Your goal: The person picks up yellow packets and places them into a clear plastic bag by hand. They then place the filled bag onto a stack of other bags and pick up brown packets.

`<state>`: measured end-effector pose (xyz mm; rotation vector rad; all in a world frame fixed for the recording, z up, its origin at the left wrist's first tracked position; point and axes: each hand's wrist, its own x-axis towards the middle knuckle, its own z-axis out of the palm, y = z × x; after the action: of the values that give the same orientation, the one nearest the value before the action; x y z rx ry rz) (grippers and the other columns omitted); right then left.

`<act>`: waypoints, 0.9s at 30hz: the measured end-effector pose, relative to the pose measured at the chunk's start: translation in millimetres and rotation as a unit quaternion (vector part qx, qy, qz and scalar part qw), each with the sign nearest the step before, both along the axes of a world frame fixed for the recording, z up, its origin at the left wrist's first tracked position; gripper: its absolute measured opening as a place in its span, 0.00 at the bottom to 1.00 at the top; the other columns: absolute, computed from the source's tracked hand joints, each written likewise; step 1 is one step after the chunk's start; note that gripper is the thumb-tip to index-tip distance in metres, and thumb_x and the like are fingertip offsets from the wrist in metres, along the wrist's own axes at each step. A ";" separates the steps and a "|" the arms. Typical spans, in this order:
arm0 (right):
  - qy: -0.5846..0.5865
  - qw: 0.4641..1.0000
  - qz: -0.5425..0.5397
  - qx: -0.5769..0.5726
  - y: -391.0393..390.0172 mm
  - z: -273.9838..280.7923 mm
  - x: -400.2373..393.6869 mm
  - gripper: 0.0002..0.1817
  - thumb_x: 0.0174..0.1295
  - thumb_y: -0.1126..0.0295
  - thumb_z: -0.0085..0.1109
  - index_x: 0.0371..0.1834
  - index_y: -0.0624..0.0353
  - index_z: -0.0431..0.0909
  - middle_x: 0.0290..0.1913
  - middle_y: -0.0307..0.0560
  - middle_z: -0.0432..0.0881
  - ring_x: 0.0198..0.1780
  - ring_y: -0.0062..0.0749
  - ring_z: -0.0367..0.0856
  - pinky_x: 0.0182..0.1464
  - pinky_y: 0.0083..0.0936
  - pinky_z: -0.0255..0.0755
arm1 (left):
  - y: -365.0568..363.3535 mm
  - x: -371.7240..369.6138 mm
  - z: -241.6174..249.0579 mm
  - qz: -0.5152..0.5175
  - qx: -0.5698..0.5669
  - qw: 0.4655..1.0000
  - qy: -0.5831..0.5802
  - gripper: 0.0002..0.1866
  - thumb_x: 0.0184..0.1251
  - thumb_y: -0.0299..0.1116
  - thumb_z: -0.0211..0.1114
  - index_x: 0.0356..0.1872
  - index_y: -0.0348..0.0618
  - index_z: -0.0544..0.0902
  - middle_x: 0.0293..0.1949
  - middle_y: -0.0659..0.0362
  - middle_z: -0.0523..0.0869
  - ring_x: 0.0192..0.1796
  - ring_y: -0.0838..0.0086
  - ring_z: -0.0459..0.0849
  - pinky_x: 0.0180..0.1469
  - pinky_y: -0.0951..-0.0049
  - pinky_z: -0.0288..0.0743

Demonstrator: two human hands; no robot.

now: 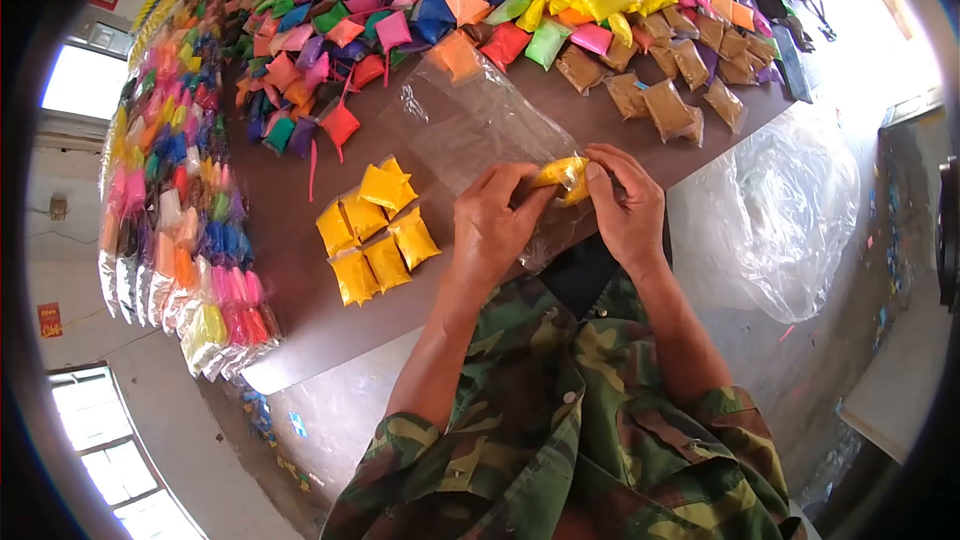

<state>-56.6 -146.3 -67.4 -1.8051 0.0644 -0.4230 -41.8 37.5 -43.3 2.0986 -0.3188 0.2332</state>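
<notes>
Between my two hands is a small yellow packet (566,178), held above the near edge of the table. My left hand (493,220) pinches its left end, and the fingers of my right hand (628,202) close on its right end. Beneath and behind them a long clear plastic bag (470,125) lies flat on the tabletop; its lower end shows below the packet. To the left of my left hand, several yellow packets (385,258) lie grouped in short rows on the brown table (290,315).
A large heap of coloured packets (430,10) covers the back of the table, with brown packets (665,105) at its right. Filled clear bags of packets (185,230) are stacked along the left edge. A big clear plastic bag (780,210) hangs at the right.
</notes>
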 end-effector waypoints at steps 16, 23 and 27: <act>0.031 0.999 0.030 0.007 -4.0 6.0 0.3 0.18 0.77 0.73 0.66 0.66 0.63 0.86 0.67 0.52 0.89 0.60 0.30 0.90 0.53 0.24 0.86 | -3.6 17.3 -8.4 -0.065 0.043 0.990 -0.119 0.16 0.65 0.18 0.77 0.54 0.40 0.92 0.46 0.50 0.94 0.47 0.54 0.93 0.49 0.62 0.86; 0.082 0.994 0.062 0.025 -8.4 7.5 2.2 0.20 0.75 0.71 0.67 0.69 0.61 0.86 0.66 0.51 0.89 0.63 0.34 0.90 0.59 0.27 0.84 | 2.4 15.9 -6.4 -0.092 0.011 0.994 -0.061 0.17 0.62 0.19 0.78 0.52 0.41 0.92 0.47 0.50 0.94 0.50 0.51 0.92 0.53 0.58 0.86; 0.062 0.996 0.059 0.029 -6.8 -1.1 3.0 0.18 0.76 0.70 0.67 0.67 0.61 0.87 0.63 0.51 0.91 0.61 0.34 0.91 0.59 0.27 0.83 | 1.6 15.0 -8.1 -0.091 0.013 0.993 -0.074 0.17 0.62 0.19 0.78 0.53 0.40 0.92 0.46 0.50 0.94 0.50 0.50 0.92 0.53 0.58 0.86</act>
<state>-53.6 -153.0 -68.5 -1.7656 0.0556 -0.2235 -26.9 39.1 -51.4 2.0671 -0.6020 0.2761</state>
